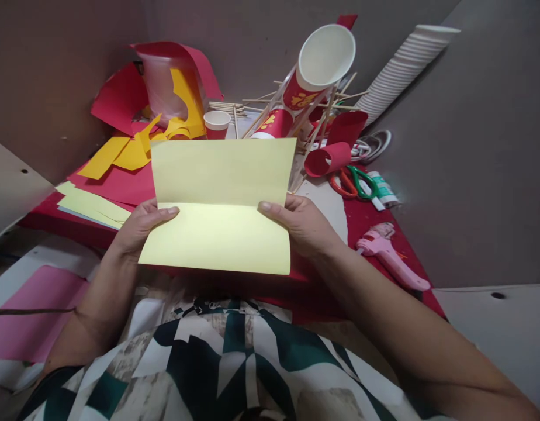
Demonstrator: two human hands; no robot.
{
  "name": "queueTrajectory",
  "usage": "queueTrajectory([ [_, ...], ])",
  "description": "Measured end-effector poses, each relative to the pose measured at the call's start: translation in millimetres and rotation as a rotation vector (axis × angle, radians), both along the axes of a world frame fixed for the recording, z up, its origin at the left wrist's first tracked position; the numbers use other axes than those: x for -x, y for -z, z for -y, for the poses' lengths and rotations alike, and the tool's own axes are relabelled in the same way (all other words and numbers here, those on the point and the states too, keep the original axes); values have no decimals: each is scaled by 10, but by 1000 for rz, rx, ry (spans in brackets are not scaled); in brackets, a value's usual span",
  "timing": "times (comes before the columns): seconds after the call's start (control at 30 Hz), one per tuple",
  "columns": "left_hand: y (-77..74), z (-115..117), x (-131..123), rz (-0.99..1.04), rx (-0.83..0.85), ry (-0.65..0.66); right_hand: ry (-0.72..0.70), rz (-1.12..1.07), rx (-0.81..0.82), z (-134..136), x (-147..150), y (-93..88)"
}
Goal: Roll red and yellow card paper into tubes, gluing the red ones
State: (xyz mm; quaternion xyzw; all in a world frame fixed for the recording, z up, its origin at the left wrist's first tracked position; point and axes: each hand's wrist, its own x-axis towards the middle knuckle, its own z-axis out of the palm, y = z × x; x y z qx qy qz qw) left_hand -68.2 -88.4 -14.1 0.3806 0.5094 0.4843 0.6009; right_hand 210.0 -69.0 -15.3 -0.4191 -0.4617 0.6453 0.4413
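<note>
A red-covered craft table (375, 219) sits wedged between plain grey-brown walls, and you hold your work above its near edge. Your left hand (141, 225) and right hand (303, 225) each pinch a side edge of a pale yellow paper sheet (220, 204), thumbs on the front right at its horizontal crease. The sheet looks thin, light and floppy, easily creased or torn, so gripping at the fold ends seems the firmest hold. Beyond it lie yellow and red paper scraps (121, 152), a small paper cup (217, 124), a cup-and-skewer structure (305, 93), green-and-orange scissors (353, 181), a stack of white cups (401, 64) and a pink glue gun (390, 254).
</note>
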Motion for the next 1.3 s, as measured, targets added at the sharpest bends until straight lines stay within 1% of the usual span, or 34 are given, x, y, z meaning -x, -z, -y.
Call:
queueTrajectory([
  [0.07,6,4,6,-10,-12,4,-29,-37,-20,18,-15,0],
  [0.13,15,13,-4,0,-24,-9,-27,-50,-27,25,-33,5],
  [0.23,31,18,-27,77,-5,-9,-12,-53,5,9,-70,26],
  [0.3,42,7,-25,66,-7,27,-6,-38,35,-16,-106,41],
  [0.37,52,-19,-8,-35,-57,87,-2,-2,43,-44,-153,49],
  [0.47,67,-81,15,-267,-163,192,4,100,11,-75,-237,57],
  [0.6,88,-176,-16,-631,-370,247,10,294,-13,-87,-346,105],
  [0.67,96,-212,-49,-745,-444,265,-1,409,-48,-77,-408,133],
  [0.73,103,-235,-78,-821,-484,279,7,574,-149,-42,-486,132],
  [0.8,117,-246,-94,-882,-527,286,55,787,-331,32,-576,78],
  [0.9,153,-244,-93,-896,-621,287,126,1105,-677,208,-686,-90],
  [0.93,166,-240,-89,-893,-652,286,121,1169,-779,274,-703,-156],
  [0.97,179,-236,-83,-894,-680,287,85,1200,-873,338,-707,-220],
  [1.03,199,-229,-68,-919,-729,299,-9,1214,-996,444,-677,-329],
  [1.17,233,-246,-33,-982,-852,377,-152,1220,-1094,546,-572,-499],
  [1.2,244,-257,-26,-993,-877,396,-205,1193,-1092,552,-559,-546],
  [1.27,270,-280,-17,-1028,-908,408,-298,1093,-1035,545,-558,-652],
  [1.3,282,-288,-16,-1052,-921,402,-306,1034,-989,529,-564,-702],
])
